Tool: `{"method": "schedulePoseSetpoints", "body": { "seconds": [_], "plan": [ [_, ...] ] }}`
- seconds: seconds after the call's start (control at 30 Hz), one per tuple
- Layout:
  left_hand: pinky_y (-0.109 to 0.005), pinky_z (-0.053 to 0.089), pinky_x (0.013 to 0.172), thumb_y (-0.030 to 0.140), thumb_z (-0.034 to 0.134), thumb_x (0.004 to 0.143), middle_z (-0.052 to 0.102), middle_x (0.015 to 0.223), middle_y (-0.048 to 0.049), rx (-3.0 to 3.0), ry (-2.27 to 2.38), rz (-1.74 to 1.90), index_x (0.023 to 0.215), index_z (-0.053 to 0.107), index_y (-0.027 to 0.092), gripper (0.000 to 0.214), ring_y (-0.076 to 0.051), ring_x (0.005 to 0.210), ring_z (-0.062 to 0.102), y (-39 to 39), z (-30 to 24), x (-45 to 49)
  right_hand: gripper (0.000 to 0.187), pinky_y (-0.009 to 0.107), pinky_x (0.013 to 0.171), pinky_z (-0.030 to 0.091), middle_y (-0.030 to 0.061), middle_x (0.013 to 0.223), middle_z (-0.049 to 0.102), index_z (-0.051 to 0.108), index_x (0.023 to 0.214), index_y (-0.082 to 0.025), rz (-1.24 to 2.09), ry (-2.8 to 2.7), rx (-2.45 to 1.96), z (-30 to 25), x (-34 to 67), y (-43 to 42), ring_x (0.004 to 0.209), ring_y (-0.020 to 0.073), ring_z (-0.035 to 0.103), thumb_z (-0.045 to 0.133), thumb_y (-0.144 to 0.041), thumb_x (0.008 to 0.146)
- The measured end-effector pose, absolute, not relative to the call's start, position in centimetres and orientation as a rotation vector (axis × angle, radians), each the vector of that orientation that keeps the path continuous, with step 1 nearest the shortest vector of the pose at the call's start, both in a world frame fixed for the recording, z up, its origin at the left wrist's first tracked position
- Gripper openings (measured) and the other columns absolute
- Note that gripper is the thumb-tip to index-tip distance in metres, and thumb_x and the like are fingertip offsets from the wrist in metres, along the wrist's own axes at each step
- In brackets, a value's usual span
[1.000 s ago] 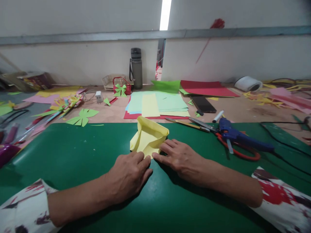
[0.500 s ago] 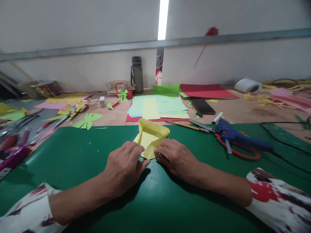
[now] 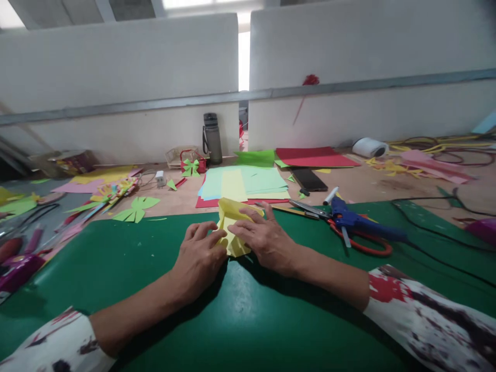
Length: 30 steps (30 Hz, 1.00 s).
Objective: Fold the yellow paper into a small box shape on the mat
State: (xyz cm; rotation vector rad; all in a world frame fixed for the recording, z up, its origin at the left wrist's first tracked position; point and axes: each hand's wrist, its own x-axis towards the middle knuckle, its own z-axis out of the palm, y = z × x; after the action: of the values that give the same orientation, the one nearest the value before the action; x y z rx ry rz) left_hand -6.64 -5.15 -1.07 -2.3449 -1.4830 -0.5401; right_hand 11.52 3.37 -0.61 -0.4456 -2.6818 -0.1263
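Note:
A folded piece of yellow paper lies on the green cutting mat in front of me. My left hand rests against its left side, fingers curled onto the paper's edge. My right hand lies over its right half, fingers stretched flat and pressing it down. Much of the paper is hidden under both hands.
Red-handled scissors and a blue glue gun lie right of my hands. Behind the mat sit a stack of coloured sheets, a phone, a marker, a grey bottle, green paper bows and scraps at left.
Both hands moved forward onto the yellow paper; my right hand now covers its right half, flattening the raised fold. The camera tilted upward.

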Motion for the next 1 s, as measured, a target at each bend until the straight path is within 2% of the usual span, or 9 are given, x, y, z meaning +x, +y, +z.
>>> {"method": "schedulePoseSetpoints", "body": {
  "seconds": [0.17, 0.27, 0.37, 0.47, 0.63, 0.73, 0.8, 0.9, 1.0],
  "plan": [
    [-0.062, 0.009, 0.102, 0.019, 0.049, 0.086, 0.069, 0.085, 0.0014, -2.507, -1.364, -0.598, 0.075, 0.062, 0.020, 0.017, -0.022, 0.098, 0.055, -5.3, -0.4, -5.4, 0.024, 0.056, 0.097, 0.011, 0.0040, 0.080, 0.063, 0.060, 0.077, -0.016, -0.003, -2.715, -0.486, -0.6, 12.3, 4.3, 0.100, 0.0224, 0.051, 0.045, 0.002, 0.071],
    [-0.055, 0.016, 0.105, 0.018, 0.052, 0.084, 0.069, 0.092, -0.0003, -2.441, -1.287, -0.822, 0.092, 0.061, 0.021, 0.012, -0.021, 0.105, 0.053, -5.4, 2.2, -5.4, 0.026, 0.051, 0.097, 0.017, 0.0029, 0.082, 0.062, 0.058, 0.075, -0.017, 0.176, -2.728, -0.418, 0.2, 13.3, 5.0, 0.093, 0.0181, 0.053, 0.045, 0.005, 0.069],
    [-0.032, 0.044, 0.085, 0.015, 0.054, 0.082, 0.068, 0.090, -0.0046, -2.391, -1.255, -1.024, 0.095, 0.061, 0.016, 0.014, -0.016, 0.089, 0.059, -4.7, 5.2, -5.6, 0.027, 0.049, 0.098, 0.017, 0.0021, 0.088, 0.064, 0.057, 0.072, -0.017, 0.315, -2.724, -0.293, 0.8, 14.2, 5.4, 0.101, 0.0171, 0.051, 0.044, 0.007, 0.071],
    [-0.020, 0.044, 0.061, 0.016, 0.052, 0.083, 0.067, 0.072, -0.0003, -2.587, -1.455, -0.884, 0.080, 0.063, 0.015, 0.012, -0.010, 0.063, 0.059, -3.1, 6.5, -5.2, 0.025, 0.050, 0.099, 0.018, 0.0029, 0.099, 0.063, 0.057, 0.067, -0.017, 0.314, -2.673, -0.225, 1.0, 14.6, 5.5, 0.114, 0.0194, 0.044, 0.046, 0.005, 0.072],
    [-0.019, 0.035, 0.051, 0.009, 0.049, 0.076, 0.063, 0.062, -0.0008, -2.888, -1.544, -0.202, 0.072, 0.064, 0.015, 0.017, -0.011, 0.057, 0.055, -1.4, 4.5, -3.0, 0.024, 0.044, 0.094, 0.031, 0.0063, 0.106, 0.057, 0.063, 0.067, -0.018, 0.345, -2.555, -0.230, 1.0, 15.6, 5.2, 0.111, 0.0206, 0.044, 0.049, 0.000, 0.073],
    [-0.021, 0.028, 0.046, 0.012, 0.049, 0.078, 0.059, 0.057, -0.0014, -2.840, -1.512, -0.077, 0.069, 0.061, 0.015, 0.016, -0.012, 0.051, 0.053, -1.5, 3.7, -1.9, 0.025, 0.032, 0.078, 0.042, 0.0055, 0.090, 0.056, 0.064, 0.068, -0.017, 0.453, -2.427, -0.390, 0.9, 16.2, 4.9, 0.089, 0.0158, 0.052, 0.048, 0.000, 0.073],
    [-0.022, 0.024, 0.044, 0.016, 0.048, 0.080, 0.056, 0.055, -0.0012, -2.797, -1.526, -0.022, 0.069, 0.058, 0.015, 0.015, -0.012, 0.049, 0.051, -1.8, 3.6, -1.5, 0.023, 0.027, 0.067, 0.042, 0.0025, 0.077, 0.055, 0.064, 0.067, -0.016, 0.590, -2.331, -0.507, 0.8, 16.3, 4.8, 0.073, 0.0128, 0.053, 0.048, -0.001, 0.072],
    [-0.022, 0.021, 0.042, 0.016, 0.050, 0.079, 0.057, 0.057, -0.0004, -2.752, -1.575, 0.014, 0.079, 0.054, 0.016, 0.004, -0.013, 0.048, 0.051, -1.9, 3.6, -1.3, 0.019, 0.023, 0.059, 0.040, -0.0013, 0.064, 0.055, 0.063, 0.064, -0.015, 0.845, -2.213, -0.651, 0.4, 16.1, 4.9, 0.061, 0.0100, 0.051, 0.050, -0.002, 0.069],
    [-0.021, 0.024, 0.042, 0.018, 0.053, 0.079, 0.060, 0.065, -0.0007, -2.657, -1.684, -0.061, 0.102, 0.046, 0.014, 0.025, -0.014, 0.050, 0.052, -1.6, 3.1, -1.3, 0.016, 0.021, 0.053, 0.038, -0.0031, 0.060, 0.055, 0.062, 0.063, -0.014, 1.025, -2.129, -0.768, 0.2, 15.9, 5.2, 0.055, 0.0088, 0.049, 0.050, -0.002, 0.066]
  ]
}}
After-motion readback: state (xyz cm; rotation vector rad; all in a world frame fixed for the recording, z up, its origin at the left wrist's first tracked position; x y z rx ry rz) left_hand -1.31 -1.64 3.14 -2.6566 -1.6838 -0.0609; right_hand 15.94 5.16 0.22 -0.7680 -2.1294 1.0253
